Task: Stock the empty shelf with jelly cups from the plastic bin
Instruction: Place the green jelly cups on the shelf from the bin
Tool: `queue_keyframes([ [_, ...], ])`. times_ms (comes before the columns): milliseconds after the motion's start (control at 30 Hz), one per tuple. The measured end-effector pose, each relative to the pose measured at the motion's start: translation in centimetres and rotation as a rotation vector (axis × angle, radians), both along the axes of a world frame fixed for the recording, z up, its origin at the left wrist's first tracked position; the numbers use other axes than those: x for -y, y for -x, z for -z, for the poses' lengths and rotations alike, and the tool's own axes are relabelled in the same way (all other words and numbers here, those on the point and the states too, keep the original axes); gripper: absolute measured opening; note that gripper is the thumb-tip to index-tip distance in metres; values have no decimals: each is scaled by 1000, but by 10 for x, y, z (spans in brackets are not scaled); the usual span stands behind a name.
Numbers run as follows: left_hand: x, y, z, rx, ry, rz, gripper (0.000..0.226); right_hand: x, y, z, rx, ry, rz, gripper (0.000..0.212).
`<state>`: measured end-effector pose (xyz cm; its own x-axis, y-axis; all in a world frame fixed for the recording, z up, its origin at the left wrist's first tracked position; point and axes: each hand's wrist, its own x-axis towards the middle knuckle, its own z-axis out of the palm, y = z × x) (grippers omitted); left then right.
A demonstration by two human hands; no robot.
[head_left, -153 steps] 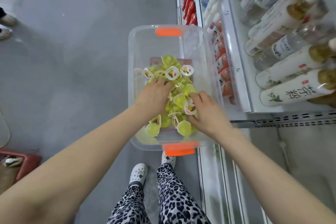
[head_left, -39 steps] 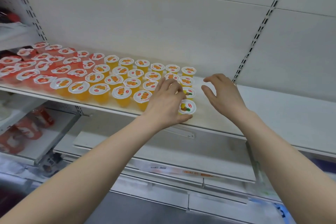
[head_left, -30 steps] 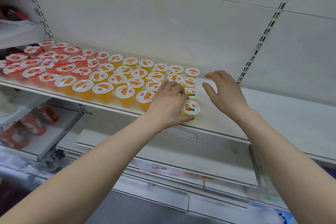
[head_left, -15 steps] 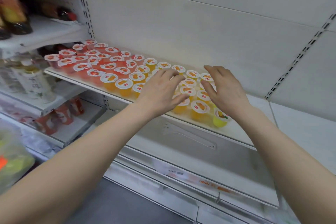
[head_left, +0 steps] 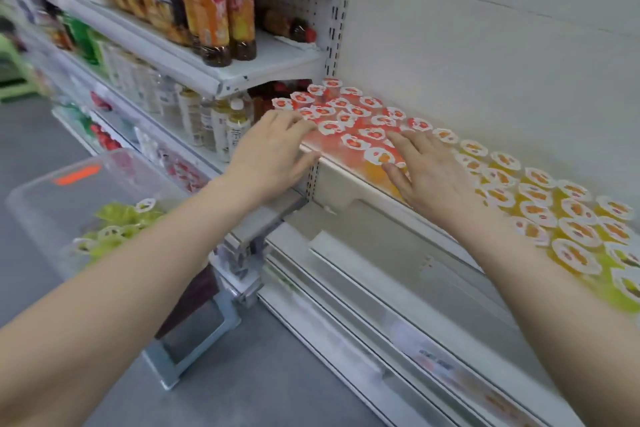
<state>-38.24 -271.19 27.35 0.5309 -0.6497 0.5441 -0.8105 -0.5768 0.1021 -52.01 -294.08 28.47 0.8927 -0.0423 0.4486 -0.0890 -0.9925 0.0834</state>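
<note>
A white shelf [head_left: 349, 177] carries rows of jelly cups: red ones [head_left: 349, 114] at the left, orange ones [head_left: 540, 198] to the right, a few green ones [head_left: 627, 284] at the far right edge. My left hand [head_left: 273, 156] hovers at the shelf's left front corner, fingers spread and holding nothing. My right hand [head_left: 433, 173] lies flat over the front cups, fingers straight. The clear plastic bin [head_left: 45, 198] with orange handles sits lower left, green jelly cups [head_left: 114, 225] inside.
Dark drink bottles [head_left: 211, 3] stand on the upper left shelf, pale bottles [head_left: 214, 118] on the shelf below it. A grey metal cart frame [head_left: 221, 291] holds the bin. Lower white shelves [head_left: 398, 288] run beneath the jelly shelf. Grey floor lies at the left.
My view has swung left, bringing the bin and bottle shelves into sight. Both hands have drifted left along the shelf, from the orange cups to the red ones, still holding nothing.
</note>
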Motion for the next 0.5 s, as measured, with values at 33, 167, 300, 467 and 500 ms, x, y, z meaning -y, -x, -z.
queue_keyframes([
  [33,-19,-9,2,0,-6,-20,52,-14,-14,4,-5,-2,-24,55],
  [167,-92,-43,15,3,-7,-100,47,-73,-65,16,-41,-9,-123,56],
  [300,-159,-68,35,-33,-2,-185,43,-131,-108,33,-69,-32,-213,53],
  [467,-238,-86,81,-174,45,-349,37,-197,-150,71,-119,-101,-366,52],
  [500,-250,-88,93,-209,43,-381,37,-207,-156,79,-125,-107,-396,50],
])
